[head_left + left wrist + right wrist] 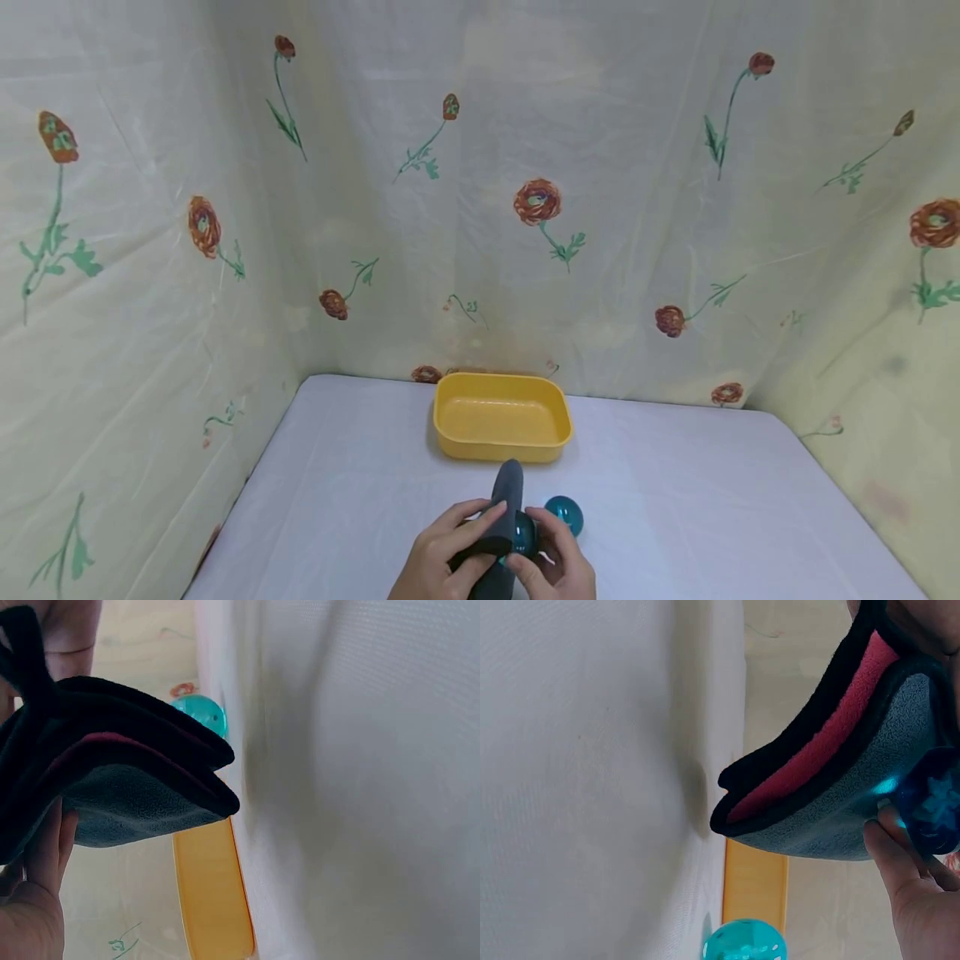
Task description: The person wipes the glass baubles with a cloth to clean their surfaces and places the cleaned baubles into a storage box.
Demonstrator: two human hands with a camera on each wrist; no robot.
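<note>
My left hand [448,546] grips a folded dark grey cloth [508,487] above the white table. In the right wrist view its black edging and pink inner side [832,739] show between the folds. A black loop [28,656] stands out from the cloth in the left wrist view. With fingers and thumb, my right hand [566,562] holds a clear teal ball [524,533] against the grey side of the cloth. Inside that ball a lighter, petal-like shape [941,799] shows. A second teal ball [566,514] lies on the table just beyond my right hand.
A yellow rectangular tub [502,451] stands near the table's back edge, straight ahead of my hands. White cloth covers the table [690,500]. Flower-printed curtains [622,208] hang behind it and along both sides.
</note>
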